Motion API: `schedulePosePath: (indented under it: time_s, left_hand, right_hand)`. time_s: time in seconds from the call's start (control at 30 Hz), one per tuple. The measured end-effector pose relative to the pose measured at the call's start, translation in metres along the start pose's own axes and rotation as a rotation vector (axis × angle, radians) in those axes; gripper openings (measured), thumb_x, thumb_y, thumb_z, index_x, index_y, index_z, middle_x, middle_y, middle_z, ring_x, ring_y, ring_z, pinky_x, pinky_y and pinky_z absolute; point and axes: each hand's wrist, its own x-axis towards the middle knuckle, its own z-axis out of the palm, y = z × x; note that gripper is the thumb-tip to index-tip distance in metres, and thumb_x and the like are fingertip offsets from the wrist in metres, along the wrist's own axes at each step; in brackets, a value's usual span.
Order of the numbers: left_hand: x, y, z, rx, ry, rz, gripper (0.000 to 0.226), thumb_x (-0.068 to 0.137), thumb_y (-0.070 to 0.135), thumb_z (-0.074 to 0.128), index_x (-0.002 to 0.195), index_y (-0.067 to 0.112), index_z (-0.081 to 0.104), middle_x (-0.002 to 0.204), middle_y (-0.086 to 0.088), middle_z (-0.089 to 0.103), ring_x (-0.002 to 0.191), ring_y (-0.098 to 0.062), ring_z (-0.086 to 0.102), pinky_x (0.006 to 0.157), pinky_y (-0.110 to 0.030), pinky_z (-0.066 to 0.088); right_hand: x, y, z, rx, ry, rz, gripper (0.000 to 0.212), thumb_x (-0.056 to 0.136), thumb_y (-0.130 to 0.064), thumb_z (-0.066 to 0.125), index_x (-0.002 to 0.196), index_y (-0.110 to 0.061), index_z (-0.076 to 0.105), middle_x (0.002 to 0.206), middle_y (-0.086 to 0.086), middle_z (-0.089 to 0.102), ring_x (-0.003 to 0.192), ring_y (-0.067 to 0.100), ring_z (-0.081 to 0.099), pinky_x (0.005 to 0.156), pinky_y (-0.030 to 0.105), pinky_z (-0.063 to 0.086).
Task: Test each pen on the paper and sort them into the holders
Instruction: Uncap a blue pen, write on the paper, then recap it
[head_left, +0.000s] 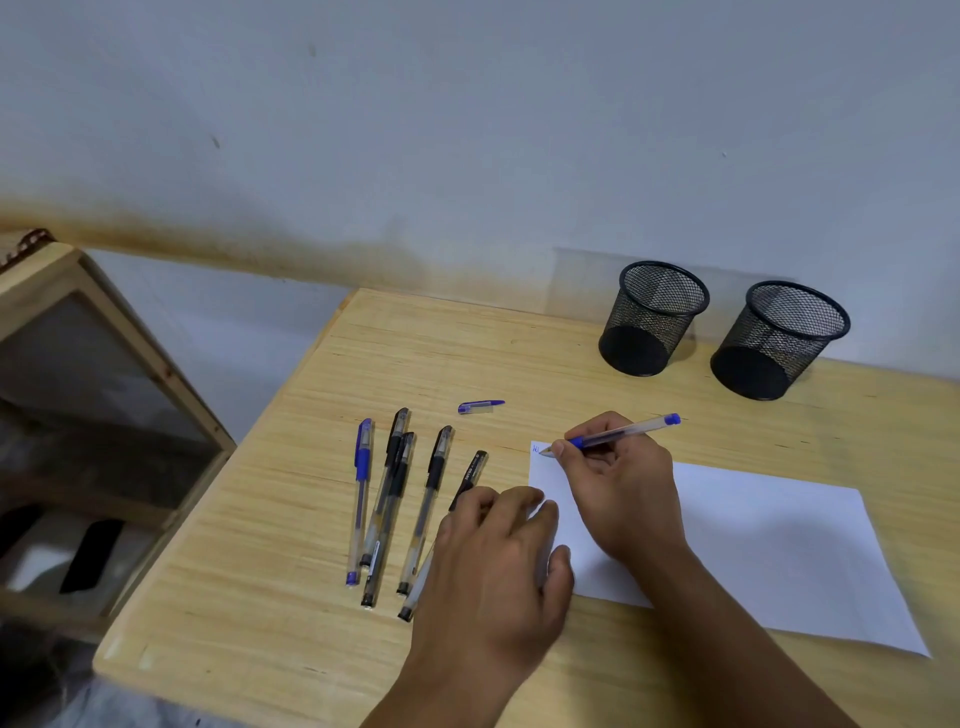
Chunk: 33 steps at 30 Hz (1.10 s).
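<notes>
Blue gel pen (621, 430): judged light, stiff, smooth clear barrel likely slippery, so best held at the blue rubber grip near the tip, where the right hand (618, 483) pinches it, fingers clamped, tip touching the far-left corner of the white paper (769, 545) beside a small blue scribble. Its cap (480, 406) lies apart on the wooden table (322, 467); five capped pens (395, 509) lie left of the sheet. Left hand (498, 566) presses the paper's left edge, fingers relaxed and slightly apart; two black mesh holders (724, 327) stand beyond, seemingly holding nothing
</notes>
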Motion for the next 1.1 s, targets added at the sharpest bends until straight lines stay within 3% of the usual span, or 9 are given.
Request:
schedulePosePath:
  time_s: [0.33,0.8,1.1]
  left_hand:
    - [0.0001,-0.0007,0.0004,-0.010,-0.002,-0.001,0.031,0.084,0.045,0.051,0.108,0.031,0.065,0.119,0.015,0.061,0.111,-0.014,0.041,0.082,-0.034,0.049]
    - [-0.0003,-0.0008,0.0013,-0.012,-0.004,-0.011,0.033,0.085,0.045,0.051,0.110,0.031,0.066,0.120,0.015,0.062,0.113,-0.013,0.041,0.083,-0.035,0.050]
    - [0.0003,-0.0008,0.0011,-0.008,0.000,0.000,0.032,0.084,0.044,0.051,0.109,0.030,0.065,0.119,0.014,0.061,0.112,-0.014,0.041,0.083,-0.035,0.049]
  right_hand:
    - [0.0002,-0.0014,0.0001,-0.009,-0.002,0.006,0.010,0.085,-0.020,0.075,0.082,-0.018,0.065,0.069,-0.010,0.072,0.067,0.009,0.071,0.072,0.041,0.061]
    - [0.0003,-0.0047,0.0002,-0.028,0.008,0.007,0.009,0.088,-0.020,0.073,0.086,-0.017,0.064,0.072,-0.011,0.070,0.069,0.006,0.070,0.072,0.031,0.062]
    - [0.0001,-0.0005,-0.0006,-0.016,-0.012,0.017,0.010,0.086,-0.020,0.074,0.084,-0.018,0.065,0.070,-0.008,0.072,0.068,0.011,0.071,0.072,0.042,0.061]
